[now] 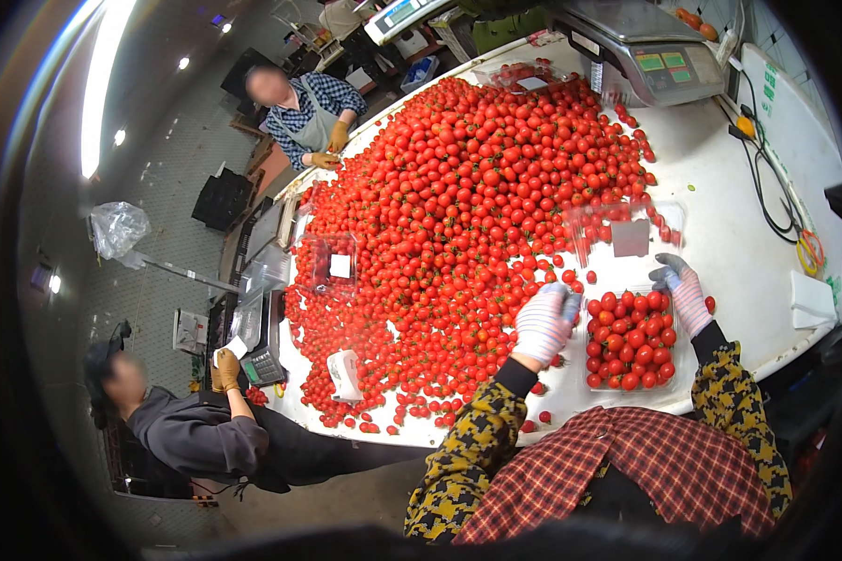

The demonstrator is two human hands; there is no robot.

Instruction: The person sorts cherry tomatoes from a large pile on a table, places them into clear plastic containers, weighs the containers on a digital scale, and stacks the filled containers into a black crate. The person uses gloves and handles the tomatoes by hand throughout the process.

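A clear plastic clamshell box [583, 365] filled with cherry tomatoes [630, 341] stands before me at the table's near edge. Its raised clear lid [663, 210] bears a pale square label. My right hand [680, 289], in a striped knit glove with grey fingertips, is at the box's upper right corner, by the lid; whether it grips the plastic is unclear. My left hand [547, 322], gloved the same way, is just left of the box, beside loose tomatoes; its fingers are blurred and partly hidden. A large heap of cherry tomatoes [456, 203] spreads to the left and beyond.
A weighing scale [638, 52] stands at the far right. Scissors [810, 251] and a black cable [761, 175] lie along the right edge. Another clear box [335, 263] and a white object [344, 375] rest among the tomatoes. Two people in brown gloves are at the table's left side.
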